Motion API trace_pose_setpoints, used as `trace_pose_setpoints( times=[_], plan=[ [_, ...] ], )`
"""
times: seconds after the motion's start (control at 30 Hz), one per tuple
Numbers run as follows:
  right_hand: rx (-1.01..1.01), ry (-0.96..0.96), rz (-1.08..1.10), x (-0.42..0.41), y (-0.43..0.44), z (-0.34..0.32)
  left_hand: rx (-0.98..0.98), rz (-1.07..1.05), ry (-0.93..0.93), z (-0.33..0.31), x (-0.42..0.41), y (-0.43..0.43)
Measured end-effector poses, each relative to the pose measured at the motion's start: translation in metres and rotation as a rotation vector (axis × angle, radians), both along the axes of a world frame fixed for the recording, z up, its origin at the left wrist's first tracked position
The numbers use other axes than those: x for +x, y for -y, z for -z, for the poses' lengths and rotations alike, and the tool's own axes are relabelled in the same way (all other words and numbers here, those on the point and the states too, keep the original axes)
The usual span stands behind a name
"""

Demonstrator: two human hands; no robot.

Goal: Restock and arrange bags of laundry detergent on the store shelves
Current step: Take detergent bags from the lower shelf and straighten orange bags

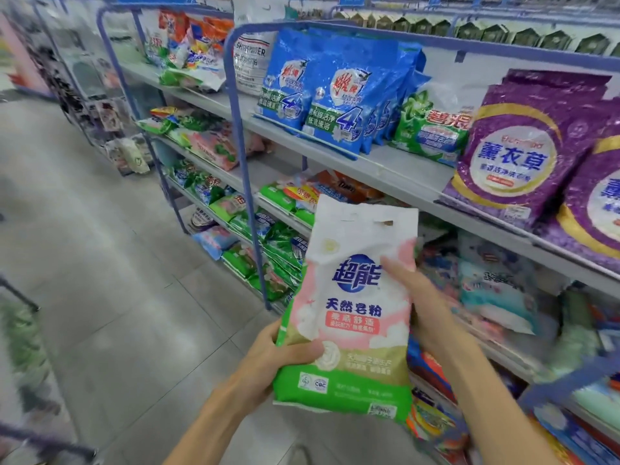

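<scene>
Holding the pink, white and green plastic detergent bag point(352, 313) upright at six o'clock, I am clamping my left hand point(285, 354) on its lower-left edge and my right hand point(421, 297) on its side, judging it heavy, floppy and slippery.

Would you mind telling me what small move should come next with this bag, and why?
Probably carry the pink-and-green bag toward the similar pink bags stocked farther along, to the left. The left hand and right hand both grip it in mid-air, not yet placed.
</scene>
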State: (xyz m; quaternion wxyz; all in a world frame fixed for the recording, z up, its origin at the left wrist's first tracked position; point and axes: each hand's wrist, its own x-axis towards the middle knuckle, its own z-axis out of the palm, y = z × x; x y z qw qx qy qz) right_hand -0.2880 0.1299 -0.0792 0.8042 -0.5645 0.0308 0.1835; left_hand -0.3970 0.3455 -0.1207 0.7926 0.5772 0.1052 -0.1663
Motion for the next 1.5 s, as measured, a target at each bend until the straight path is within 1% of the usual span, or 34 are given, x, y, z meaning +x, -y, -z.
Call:
trace_pose_setpoints(
  times=[0.07,0.17,0.3,0.4,0.67,0.83,0.93,1.1,1.2,1.4,1.5],
  plan=[
    [0.0,-0.048,-0.016,0.015,-0.031,0.016,0.0,-0.039,-0.005,0.001,0.023,-0.025],
    [0.0,-0.074,0.059,0.051,-0.073,0.03,0.007,-0.1,-0.049,-0.002,0.058,-0.06],
    [0.027,-0.114,0.054,0.099,-0.123,0.033,-0.01,-0.138,-0.112,-0.003,0.101,-0.099],
    [0.018,-0.126,0.057,0.125,-0.155,0.036,-0.014,-0.105,-0.131,-0.001,0.128,-0.128],
    [-0.015,-0.199,0.123,0.196,-0.254,0.059,0.015,-0.055,-0.07,0.024,0.214,-0.236],
    [-0.058,-0.149,0.149,0.241,-0.33,0.063,-0.003,0.009,-0.073,0.027,0.278,-0.32],
    [-0.073,-0.131,0.168,0.256,-0.361,0.069,-0.017,0.069,-0.091,0.03,0.316,-0.356],
    [-0.177,-0.182,0.178,0.256,-0.38,0.094,-0.016,0.148,-0.134,0.047,0.36,-0.376],
    [-0.21,-0.214,0.185,0.263,-0.381,0.112,0.018,0.169,-0.151,0.059,0.381,-0.378],
    [-0.207,-0.213,0.362,0.299,-0.382,0.128,0.083,0.137,-0.083,0.076,0.434,-0.368],
    [-0.193,-0.181,0.446,0.316,-0.379,0.134,0.183,0.108,-0.041,0.088,0.458,-0.36]
  ],
)
